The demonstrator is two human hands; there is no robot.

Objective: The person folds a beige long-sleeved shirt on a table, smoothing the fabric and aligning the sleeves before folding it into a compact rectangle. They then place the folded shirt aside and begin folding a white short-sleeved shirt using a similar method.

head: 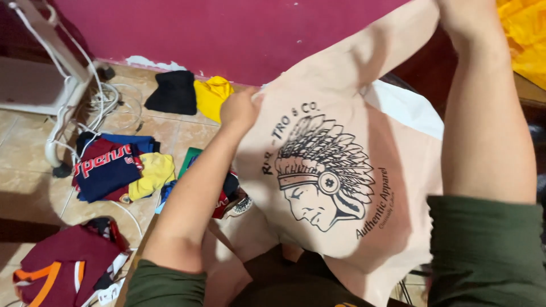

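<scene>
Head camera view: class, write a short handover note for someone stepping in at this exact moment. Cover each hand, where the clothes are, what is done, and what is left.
Left hand: gripping the upper edge of the peach printed T-shirt, held up in front of the body.
Right hand: out of frame past the top edge; only the forearm shows, raised along the shirt's other side.
The shirt hangs spread open, black print facing the camera, not yet folded.
On the tiled floor: a black garment, a yellow garment, a navy and red pile, and a maroon garment with orange stripes, all loose and unfolded.
No folded stack is visible.
</scene>
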